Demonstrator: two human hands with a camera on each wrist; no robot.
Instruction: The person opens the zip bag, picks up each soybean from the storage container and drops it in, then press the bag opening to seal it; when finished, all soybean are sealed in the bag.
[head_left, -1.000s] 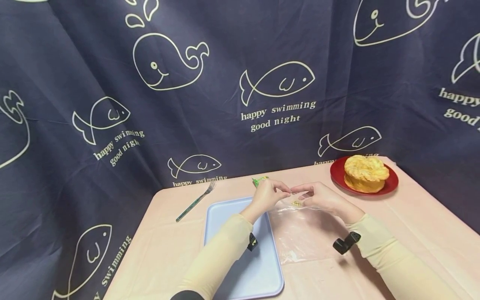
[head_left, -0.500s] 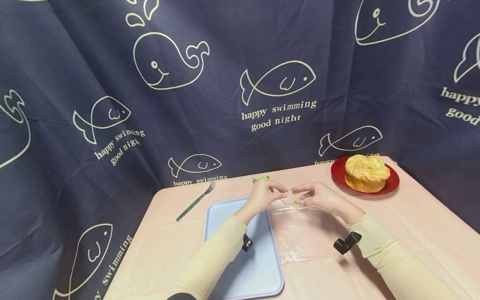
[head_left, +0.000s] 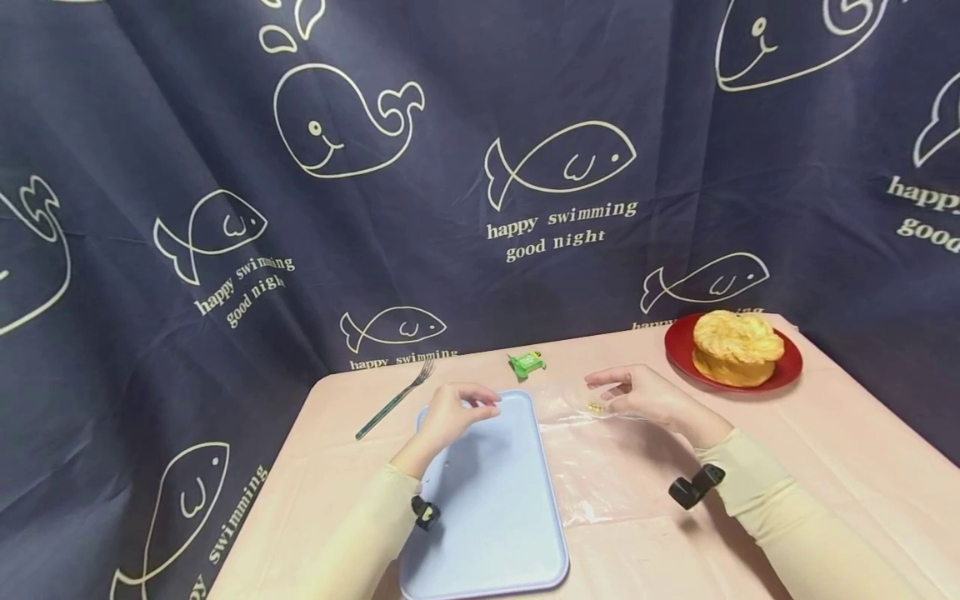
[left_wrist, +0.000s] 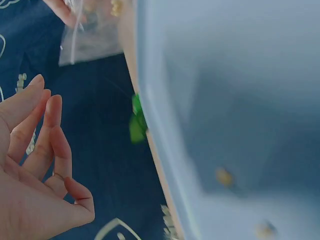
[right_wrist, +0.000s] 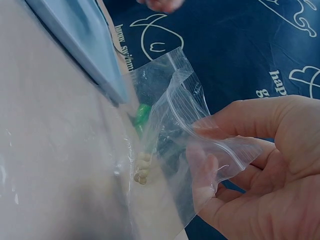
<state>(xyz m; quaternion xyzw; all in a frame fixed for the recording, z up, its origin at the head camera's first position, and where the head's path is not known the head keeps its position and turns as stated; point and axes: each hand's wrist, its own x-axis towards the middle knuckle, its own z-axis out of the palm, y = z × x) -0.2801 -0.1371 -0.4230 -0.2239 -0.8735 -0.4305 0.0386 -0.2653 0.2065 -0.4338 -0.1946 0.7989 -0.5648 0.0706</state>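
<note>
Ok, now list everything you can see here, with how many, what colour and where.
Table: 1, pale pink, foreground
Curtain: at least 1, navy with pale fish and whales, behind the table
Tray: 1, light blue, mid-table
Tray pieces: at least 2, yellowish, blurred, on the tray
Fork: 1, dark green handle, left of the tray
Packet: 1, green, beyond the tray
Plate: 1, red, far right
Bread-like item: 1, golden, on the plate
Clear zip bag: 1, transparent, right of the tray
Bag pieces: several, pale yellow, inside the bag
Wrist devices: 2, black, one per wrist
Sleeves: 2, cream, on both arms
Left grip: 1, bare, over the tray's far end
Right grip: 1, bare, pinching the bag
</note>
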